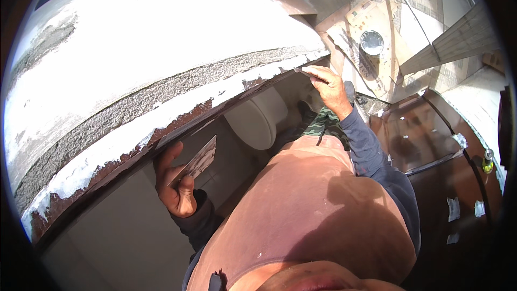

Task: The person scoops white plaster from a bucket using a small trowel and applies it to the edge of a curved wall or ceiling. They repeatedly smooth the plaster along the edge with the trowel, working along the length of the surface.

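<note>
In my left hand (pixel 175 186) is a flat putty knife (pixel 200 160), its wide metal blade smeared with paste. The fingers and thumb close round it, just below the brown frame edge (pixel 183 117). My right hand (pixel 329 89) pinches a small scraper (pixel 301 71) whose tip is at the far end of that edge. How much of the scraper lies inside the fingers is hidden. White filler (pixel 107 153) runs unevenly along the brown edge, with brown patches showing through. Beyond it lies a rough grey strip (pixel 129 89) of the sunlit white wall (pixel 161 21).
Under the edge stands a white toilet (pixel 253 121). At the far right an open can (pixel 371 42) sits on cardboard (pixel 396 56). A brown door (pixel 414 124) with tape pieces and a lock (pixel 488 161) is on my right. A grey post (pixel 458 40) slants in at upper right.
</note>
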Demonstrator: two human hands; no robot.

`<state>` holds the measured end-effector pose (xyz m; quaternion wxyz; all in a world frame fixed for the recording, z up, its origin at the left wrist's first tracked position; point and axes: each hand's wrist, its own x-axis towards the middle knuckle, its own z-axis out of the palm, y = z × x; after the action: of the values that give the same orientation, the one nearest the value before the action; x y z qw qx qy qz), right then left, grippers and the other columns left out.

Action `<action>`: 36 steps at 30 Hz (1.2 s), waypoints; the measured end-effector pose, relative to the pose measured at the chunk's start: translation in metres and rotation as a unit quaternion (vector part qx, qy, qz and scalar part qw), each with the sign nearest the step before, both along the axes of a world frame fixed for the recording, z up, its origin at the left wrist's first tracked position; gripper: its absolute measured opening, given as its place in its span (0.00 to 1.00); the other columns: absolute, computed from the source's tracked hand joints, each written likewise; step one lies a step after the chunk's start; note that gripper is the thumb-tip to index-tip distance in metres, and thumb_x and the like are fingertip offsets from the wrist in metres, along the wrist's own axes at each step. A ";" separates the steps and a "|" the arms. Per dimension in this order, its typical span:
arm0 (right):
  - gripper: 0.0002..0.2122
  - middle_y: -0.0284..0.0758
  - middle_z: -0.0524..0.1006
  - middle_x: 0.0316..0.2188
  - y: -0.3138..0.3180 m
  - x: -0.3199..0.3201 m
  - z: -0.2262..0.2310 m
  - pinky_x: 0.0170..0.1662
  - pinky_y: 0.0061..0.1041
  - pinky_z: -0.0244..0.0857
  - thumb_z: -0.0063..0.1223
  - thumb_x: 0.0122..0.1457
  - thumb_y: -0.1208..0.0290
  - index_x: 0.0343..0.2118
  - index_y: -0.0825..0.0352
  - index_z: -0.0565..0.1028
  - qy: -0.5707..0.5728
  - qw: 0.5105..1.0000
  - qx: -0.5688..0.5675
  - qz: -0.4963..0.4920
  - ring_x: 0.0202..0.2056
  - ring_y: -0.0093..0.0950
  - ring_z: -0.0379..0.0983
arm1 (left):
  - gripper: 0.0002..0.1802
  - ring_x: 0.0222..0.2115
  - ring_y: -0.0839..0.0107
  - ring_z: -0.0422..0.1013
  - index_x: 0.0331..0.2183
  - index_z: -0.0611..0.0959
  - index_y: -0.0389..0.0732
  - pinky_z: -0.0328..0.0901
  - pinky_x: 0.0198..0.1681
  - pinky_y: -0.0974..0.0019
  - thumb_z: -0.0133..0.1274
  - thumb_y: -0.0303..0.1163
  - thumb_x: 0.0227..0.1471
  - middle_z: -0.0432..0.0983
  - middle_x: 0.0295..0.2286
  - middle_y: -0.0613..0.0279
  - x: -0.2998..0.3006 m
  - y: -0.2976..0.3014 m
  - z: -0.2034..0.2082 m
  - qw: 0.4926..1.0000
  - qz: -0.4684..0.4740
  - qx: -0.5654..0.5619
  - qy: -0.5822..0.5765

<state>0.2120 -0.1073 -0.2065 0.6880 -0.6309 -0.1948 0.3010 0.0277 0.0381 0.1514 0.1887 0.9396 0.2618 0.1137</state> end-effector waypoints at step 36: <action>0.22 0.38 0.83 0.42 0.050 -0.002 0.055 0.50 0.33 0.65 0.49 0.44 0.87 0.43 0.64 0.83 -0.159 0.987 0.001 -0.016 0.41 0.36 0.74 | 0.26 0.46 0.55 0.72 0.39 0.82 0.31 0.65 0.50 0.55 0.54 0.50 0.61 0.76 0.47 0.41 -0.003 -0.002 -0.003 0.999 0.035 0.011 0.004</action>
<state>0.2103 -0.0575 -0.1511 0.6536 -0.6732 -0.2919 0.1853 0.0249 0.0359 0.1486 0.1736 0.9322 0.2941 0.1196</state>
